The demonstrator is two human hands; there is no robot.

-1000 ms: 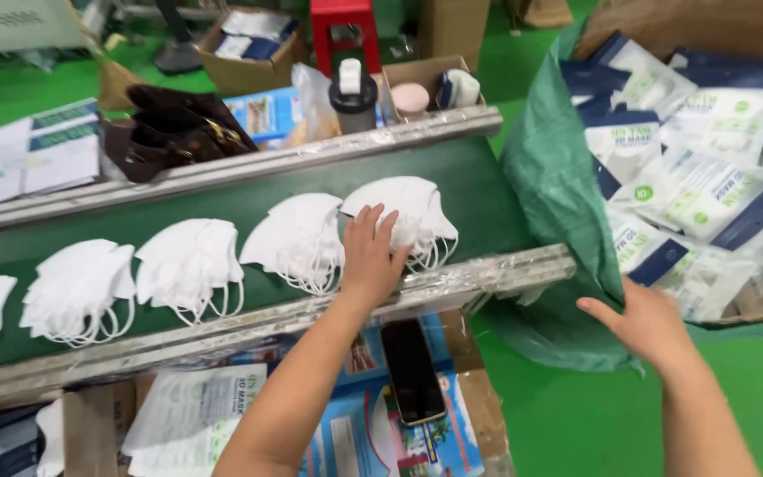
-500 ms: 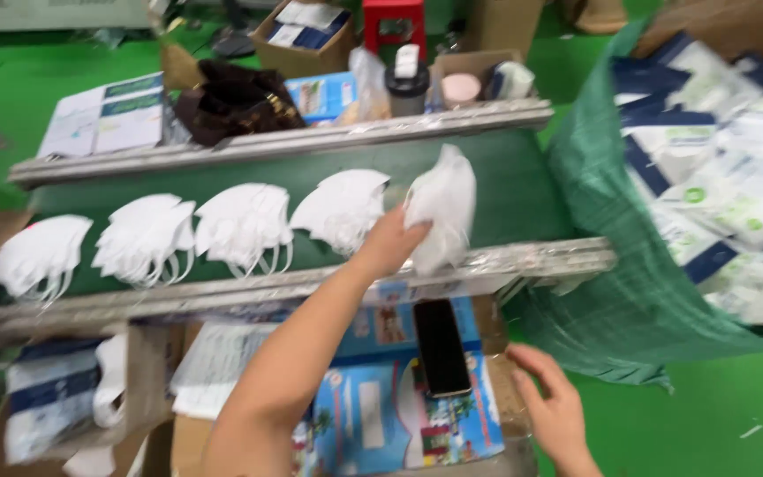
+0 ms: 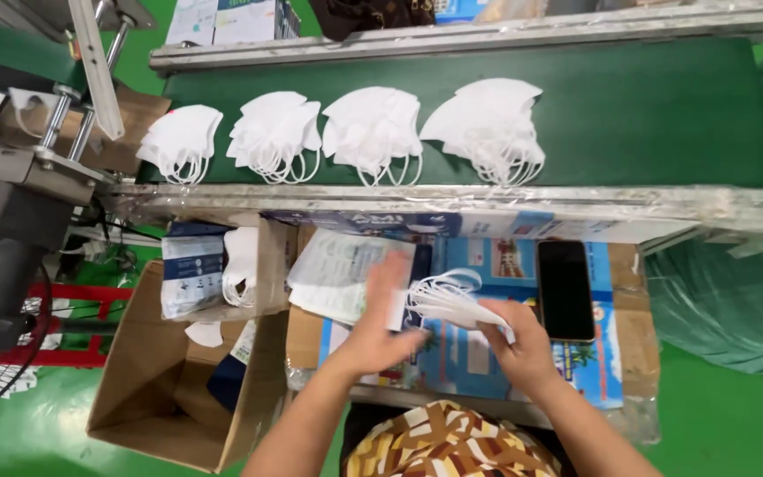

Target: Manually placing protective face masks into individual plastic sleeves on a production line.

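Below the conveyor's near rail, over a cardboard work surface [image 3: 629, 344] laid with printed sheets, both hands meet. Right hand [image 3: 523, 346] is closed on a flat stack of white masks [image 3: 448, 305], gripped at the stack's right end, ear loops spraying out toward the upper left. Left hand [image 3: 380, 322] is blurred; fingers look spread and lie against a clear plastic pouch [image 3: 342, 274] at the stack's left end. Whether it actually pinches the pouch cannot be told.

On the green conveyor belt [image 3: 646, 115], four piles of white masks [image 3: 373, 128] sit along the near edge, well apart from the hands. A black phone [image 3: 565, 290] lies face up just beside the right hand, toward the work surface's right edge. An open cardboard box [image 3: 169, 389] stands at the lower left, by the work surface's left edge.

Risks, as judged:
- Loose ear loops could snag on the pouch mouth or on fingers, since they fan out freely.
- The stack is held at one end only, so the far end may splay and shed a mask.
- The right hand could nudge the phone, given how close it lies.

Against half a second back: the left hand was then up on the belt lifting masks from the rightmost pile, and the right hand was low and empty. Now both are down over the work surface, with the masks in the right.
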